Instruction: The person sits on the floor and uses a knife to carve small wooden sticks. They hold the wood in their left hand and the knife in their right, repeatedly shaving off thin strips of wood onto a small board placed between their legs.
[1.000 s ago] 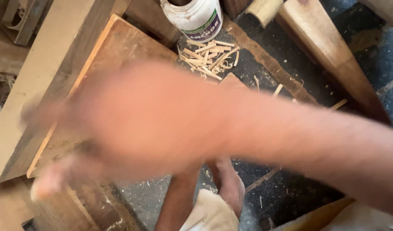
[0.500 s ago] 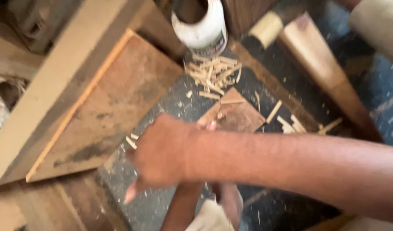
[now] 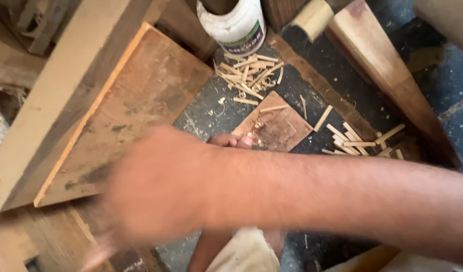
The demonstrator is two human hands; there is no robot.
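Brown and blurry, the person's right hand [image 3: 156,191] reaches across to the left, just over the near end of the flat brown wooden board [image 3: 140,100]. It is too smeared to tell if the fingers are open or closed, or if they hold anything. It looks like a reach toward that board. A good grab would need a slower hand. Past the arm, toes [image 3: 236,140] rest on a small square brown wood piece [image 3: 279,126]. Farther off lie thin pale wood sticks [image 3: 246,75] and a white plastic tub [image 3: 236,25].
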